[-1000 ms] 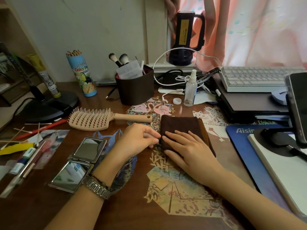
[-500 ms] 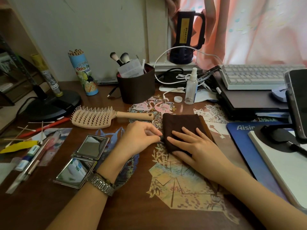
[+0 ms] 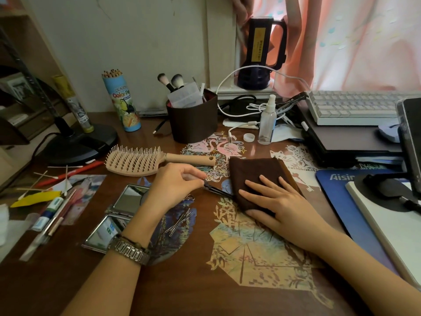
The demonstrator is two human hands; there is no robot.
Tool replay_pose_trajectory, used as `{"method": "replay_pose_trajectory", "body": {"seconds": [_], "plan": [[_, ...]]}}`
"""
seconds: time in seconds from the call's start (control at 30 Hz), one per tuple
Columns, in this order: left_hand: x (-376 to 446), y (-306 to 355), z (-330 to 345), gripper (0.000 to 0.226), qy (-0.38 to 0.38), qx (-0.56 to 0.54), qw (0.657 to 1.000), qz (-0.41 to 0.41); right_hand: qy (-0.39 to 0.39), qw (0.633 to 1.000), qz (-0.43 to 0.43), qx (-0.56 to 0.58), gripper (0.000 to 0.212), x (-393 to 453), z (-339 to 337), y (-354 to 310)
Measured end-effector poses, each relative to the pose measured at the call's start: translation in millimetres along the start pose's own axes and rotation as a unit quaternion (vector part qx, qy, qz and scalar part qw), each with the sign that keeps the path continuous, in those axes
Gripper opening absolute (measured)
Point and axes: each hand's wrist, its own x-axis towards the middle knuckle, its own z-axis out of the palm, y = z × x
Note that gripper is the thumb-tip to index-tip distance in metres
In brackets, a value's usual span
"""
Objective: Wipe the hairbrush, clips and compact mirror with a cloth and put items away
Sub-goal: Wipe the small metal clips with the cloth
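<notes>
On the desk, clip now drawn from cloth

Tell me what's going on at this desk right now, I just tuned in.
A person is cleaning hair items at a cluttered desk. The left hand pinches one end of a dark hair clip whose other end goes into the folded brown cloth, which the right hand presses flat with straight fingers. More clips lie loose by the left wrist. The open compact mirror and the hairbrush sit untouched to the left on the desk.
</notes>
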Motion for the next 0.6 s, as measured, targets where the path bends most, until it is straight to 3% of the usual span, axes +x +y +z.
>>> {"method": "replay_pose_trajectory", "body": {"seconds": [0.2,0.6], "plan": [[-0.5,-1.6,-4.1,0.016,-0.053,0.016,0.998,0.03,0.004,1.0,0.006,0.003,0.055,-0.6,-3.9,-5.7],[0.2,-0.1,-4.8,0.009,-0.078,0.011,0.997,0.014,0.039,0.997,0.024,0.062,0.057,1.8,-5.0,-6.0]]}}
